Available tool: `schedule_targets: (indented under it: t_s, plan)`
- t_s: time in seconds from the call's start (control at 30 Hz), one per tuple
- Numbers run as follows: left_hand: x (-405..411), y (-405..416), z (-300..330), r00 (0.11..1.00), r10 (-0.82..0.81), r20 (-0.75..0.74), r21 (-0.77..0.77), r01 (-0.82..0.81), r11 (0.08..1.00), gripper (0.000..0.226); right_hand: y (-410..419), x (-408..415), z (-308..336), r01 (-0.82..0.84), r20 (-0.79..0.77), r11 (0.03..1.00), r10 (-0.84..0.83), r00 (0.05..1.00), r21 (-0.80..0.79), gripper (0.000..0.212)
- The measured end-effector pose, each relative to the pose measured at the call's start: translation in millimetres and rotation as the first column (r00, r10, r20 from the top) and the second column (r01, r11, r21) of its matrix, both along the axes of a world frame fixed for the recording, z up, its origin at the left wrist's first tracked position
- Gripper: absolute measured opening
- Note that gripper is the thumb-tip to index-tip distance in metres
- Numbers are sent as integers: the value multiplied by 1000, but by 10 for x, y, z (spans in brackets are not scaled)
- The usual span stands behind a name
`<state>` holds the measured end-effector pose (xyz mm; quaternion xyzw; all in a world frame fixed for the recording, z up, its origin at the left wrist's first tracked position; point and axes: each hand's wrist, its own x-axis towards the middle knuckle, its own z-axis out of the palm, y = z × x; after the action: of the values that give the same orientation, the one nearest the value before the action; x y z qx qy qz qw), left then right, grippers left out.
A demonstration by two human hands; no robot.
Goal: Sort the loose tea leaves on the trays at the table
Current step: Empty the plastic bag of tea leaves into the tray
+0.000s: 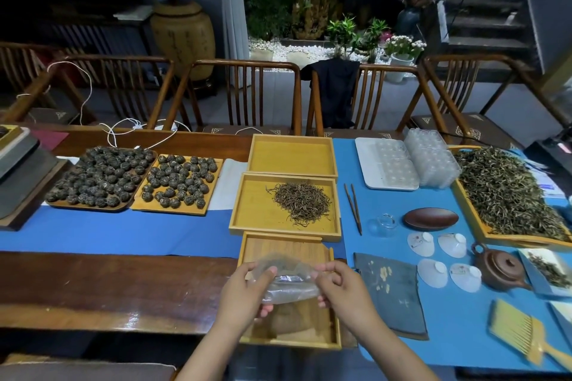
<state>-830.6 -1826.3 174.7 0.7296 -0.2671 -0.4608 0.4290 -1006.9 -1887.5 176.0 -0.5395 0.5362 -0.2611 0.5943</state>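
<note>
My left hand [244,294] and my right hand [343,291] both grip a crumpled clear plastic bag [286,280] above the nearest wooden tray [257,246]. Beyond it stands a yellow tray [247,213] with a small heap of brown loose tea leaves [298,199]. The farthest yellow tray [291,158] holds nothing. At the right, a big tray [492,237] is piled with dark loose tea leaves [507,192].
Two trays of rolled tea balls [102,175] [179,179] sit at the left. Wooden tweezers [354,206], a glass cup [383,223], a dark dish [430,218], white lids [442,257], a clay teapot [501,267], a cloth [390,291] and a brush [523,334] lie on the blue mat. Chairs line the far side.
</note>
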Motion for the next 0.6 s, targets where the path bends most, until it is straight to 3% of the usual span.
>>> schedule_targets:
  t_s: [0.6]
  plan:
    - [138,-111,283,999,44,-25,12,-43,999,38,-54,81,288,58,99,998,-55,994,-31,6]
